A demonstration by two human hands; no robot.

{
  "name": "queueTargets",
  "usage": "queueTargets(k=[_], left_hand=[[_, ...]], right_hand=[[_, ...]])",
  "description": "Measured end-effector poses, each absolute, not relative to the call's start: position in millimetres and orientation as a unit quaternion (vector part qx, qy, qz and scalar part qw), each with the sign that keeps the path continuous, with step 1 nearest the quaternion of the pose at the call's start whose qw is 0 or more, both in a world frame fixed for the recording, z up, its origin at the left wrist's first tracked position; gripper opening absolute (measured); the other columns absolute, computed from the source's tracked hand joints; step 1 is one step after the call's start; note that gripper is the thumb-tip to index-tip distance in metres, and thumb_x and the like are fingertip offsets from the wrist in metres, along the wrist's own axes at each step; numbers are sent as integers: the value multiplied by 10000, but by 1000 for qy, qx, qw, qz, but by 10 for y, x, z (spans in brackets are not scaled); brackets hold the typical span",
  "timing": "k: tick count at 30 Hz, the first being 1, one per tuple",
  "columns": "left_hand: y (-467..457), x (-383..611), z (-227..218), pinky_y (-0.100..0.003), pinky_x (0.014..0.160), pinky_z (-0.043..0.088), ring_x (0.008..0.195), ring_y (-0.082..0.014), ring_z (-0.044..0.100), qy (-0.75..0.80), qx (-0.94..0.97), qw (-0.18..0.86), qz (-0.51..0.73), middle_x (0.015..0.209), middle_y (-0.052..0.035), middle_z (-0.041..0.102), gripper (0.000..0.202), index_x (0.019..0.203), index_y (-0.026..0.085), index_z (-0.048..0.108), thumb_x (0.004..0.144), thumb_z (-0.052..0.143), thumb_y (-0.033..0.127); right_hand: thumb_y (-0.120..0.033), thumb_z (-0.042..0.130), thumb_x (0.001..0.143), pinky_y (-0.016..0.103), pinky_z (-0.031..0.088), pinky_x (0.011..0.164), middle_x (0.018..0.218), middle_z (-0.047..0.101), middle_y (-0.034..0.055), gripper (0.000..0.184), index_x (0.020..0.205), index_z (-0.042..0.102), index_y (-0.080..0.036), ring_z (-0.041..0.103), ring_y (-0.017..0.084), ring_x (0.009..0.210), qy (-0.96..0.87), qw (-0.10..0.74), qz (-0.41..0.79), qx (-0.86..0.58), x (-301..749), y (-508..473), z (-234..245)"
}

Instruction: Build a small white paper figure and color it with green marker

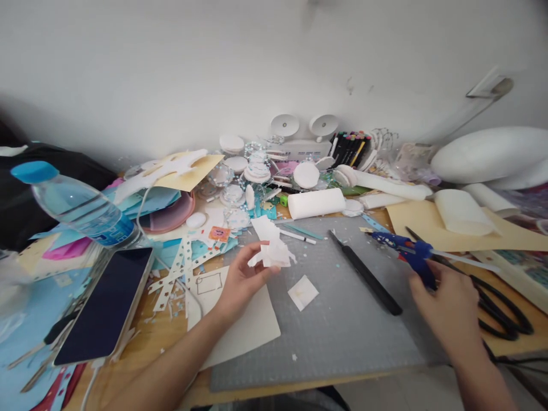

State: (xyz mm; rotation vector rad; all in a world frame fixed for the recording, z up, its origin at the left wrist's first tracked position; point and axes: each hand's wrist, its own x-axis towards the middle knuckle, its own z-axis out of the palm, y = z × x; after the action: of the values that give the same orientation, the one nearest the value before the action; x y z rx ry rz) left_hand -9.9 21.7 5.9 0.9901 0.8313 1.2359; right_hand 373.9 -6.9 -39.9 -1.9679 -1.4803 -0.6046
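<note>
My left hand (245,273) pinches a crumpled, ragged-edged piece of white paper (274,246) between thumb and fingers, above the grey cutting mat (338,342). On the right, my right hand (449,302) is closed about the handle of a blue hot glue gun (398,242), whose nozzle points left and whose white glue stick juts out behind. A small white paper square (303,293) lies on the mat below the held piece. Between my hands rests a black pen-like cutter or tool (370,279); its exact kind is unclear.
Black-handled scissors (500,302) lie beside my right hand. At left are a phone (109,308), a water bottle (85,208) and paper scraps (171,285). A white roll (317,202), round white pieces (306,174) and markers (351,149) crowd the back by the wall.
</note>
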Motion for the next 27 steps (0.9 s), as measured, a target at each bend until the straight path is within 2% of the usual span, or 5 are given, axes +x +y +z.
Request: queueTargets(k=[8, 13, 17, 21, 27], left_hand=[[240, -114, 87, -228, 803, 490, 893, -134, 635, 358, 443, 617, 543, 1041, -8, 628, 367, 1048, 252, 596, 725, 759, 191], [246, -105, 88, -226, 787, 491, 854, -125, 637, 359, 444, 614, 544, 1014, -2, 624, 361, 1012, 249, 576, 711, 770, 200], [248, -98, 86, -243, 812, 487, 904, -144, 637, 365, 457, 602, 544, 1002, -7, 634, 350, 1019, 251, 567, 727, 756, 207], [240, -98, 77, -240, 810, 488, 974, -158, 624, 374, 471, 593, 536, 1013, -7, 643, 349, 1026, 258, 555, 738, 744, 202], [239, -106, 64, -246, 820, 491, 1060, -179, 595, 407, 476, 578, 523, 1056, -16, 643, 350, 1015, 259, 550, 731, 746, 205]], right_hand=[[-379, 570, 705, 373, 394, 525, 637, 566, 109, 184, 705, 441, -248, 590, 287, 578, -596, 200, -142, -765, 3751, 57, -265], [-447, 507, 695, 385, 365, 495, 682, 559, 117, 273, 850, 524, -223, 578, 316, 591, -510, 281, -191, -790, 3609, 19, 63], [-486, 642, 585, 369, 369, 496, 504, 481, 23, 304, 577, 455, -247, 503, 238, 456, -440, 384, -188, -789, 3301, 155, 381], [-405, 712, 535, 301, 412, 474, 469, 509, -15, 292, 539, 489, -216, 504, 169, 424, -469, 495, -111, -723, 2832, 336, 582], [-303, 634, 633, 232, 338, 356, 372, 479, -25, 266, 456, 455, -217, 409, 107, 333, -643, 468, -20, -606, 2274, 375, 407]])
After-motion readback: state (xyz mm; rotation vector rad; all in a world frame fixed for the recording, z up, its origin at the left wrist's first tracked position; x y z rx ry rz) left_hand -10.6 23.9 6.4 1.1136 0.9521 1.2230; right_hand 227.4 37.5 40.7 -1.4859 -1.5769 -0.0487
